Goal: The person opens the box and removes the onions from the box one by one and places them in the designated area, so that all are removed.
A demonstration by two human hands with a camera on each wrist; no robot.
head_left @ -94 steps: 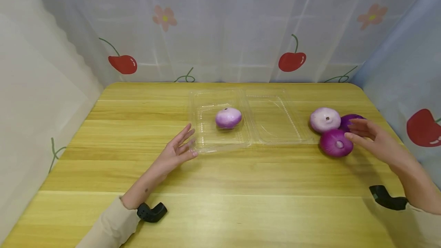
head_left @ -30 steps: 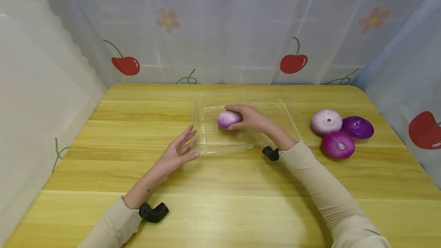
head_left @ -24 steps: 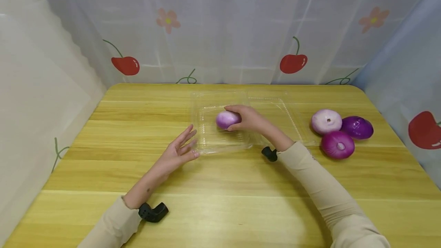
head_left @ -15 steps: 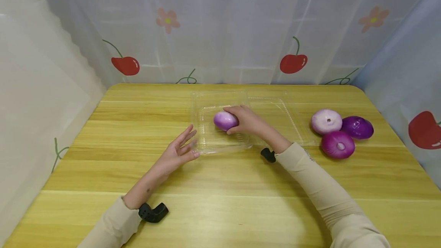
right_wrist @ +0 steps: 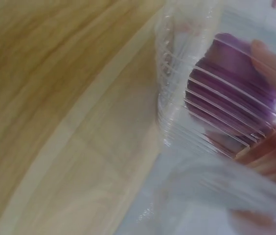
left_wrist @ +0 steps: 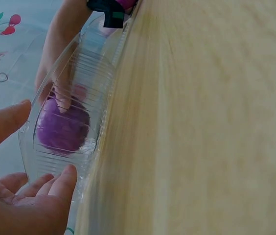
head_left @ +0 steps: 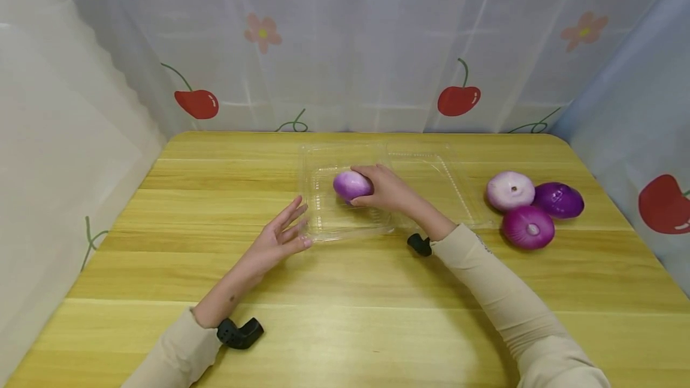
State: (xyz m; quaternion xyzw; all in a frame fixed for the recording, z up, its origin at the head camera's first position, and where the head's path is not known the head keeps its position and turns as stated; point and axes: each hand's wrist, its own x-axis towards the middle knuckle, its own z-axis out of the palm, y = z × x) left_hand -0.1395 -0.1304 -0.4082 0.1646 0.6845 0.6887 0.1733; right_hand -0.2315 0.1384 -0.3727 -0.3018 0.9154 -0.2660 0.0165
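A clear plastic clamshell box (head_left: 345, 235) lies unfolded on the table, its lid half to the right. Inside the left half, my right hand (head_left: 385, 189) grips a pale purple onion (head_left: 350, 185) from its right side, thumb toward me and fingers behind. The right wrist view shows that onion (right_wrist: 226, 83) through the ribbed plastic wall. My left hand (head_left: 277, 240) has its fingers spread at the box's left edge. In the left wrist view the thumb and fingertips (left_wrist: 67, 178) are right at the clear wall.
To the right of the lid sit three more onions: a whitish one (head_left: 510, 191), a dark purple one (head_left: 559, 200) and a magenta one (head_left: 528, 227). A wooden table (head_left: 334, 316) carries everything. Behind it hangs a curtain (head_left: 345, 47) with cherry prints.
My right hand has gone from the onion group on the right to the onion in the box. Over the last second it has shifted that onion slightly left. The left hand stays put.
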